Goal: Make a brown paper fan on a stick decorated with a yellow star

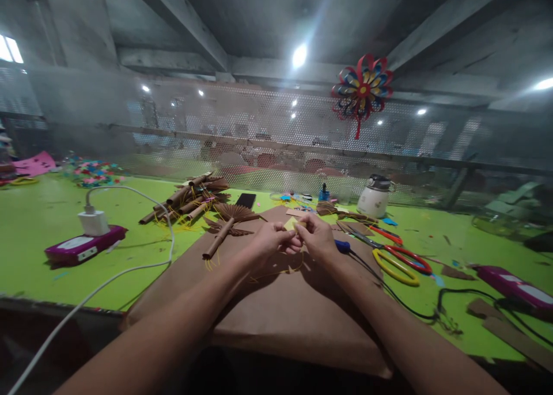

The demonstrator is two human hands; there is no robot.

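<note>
Head view showed both hands meeting over a brown paper sheet (280,326), pinching one small yellow piece (294,224) between them. The left hand (270,242) clenched it from one side, the right hand (318,236) from the other, fingertips touching. A thin yellow thread (276,275) looped down just beneath the grip onto the sheet. Beyond the left hand lay a folded brown paper fan (233,215) on its rolled stick. Just outside the right wrist sat a blue-handled tool (343,246), and further out the scissors (400,261).

The piece looked tiny, so a loosened pinch could let it drop and get lost against the sheet. The slack thread could snag under a wrist, and an outward sweep of the right forearm could knock the tool.
</note>
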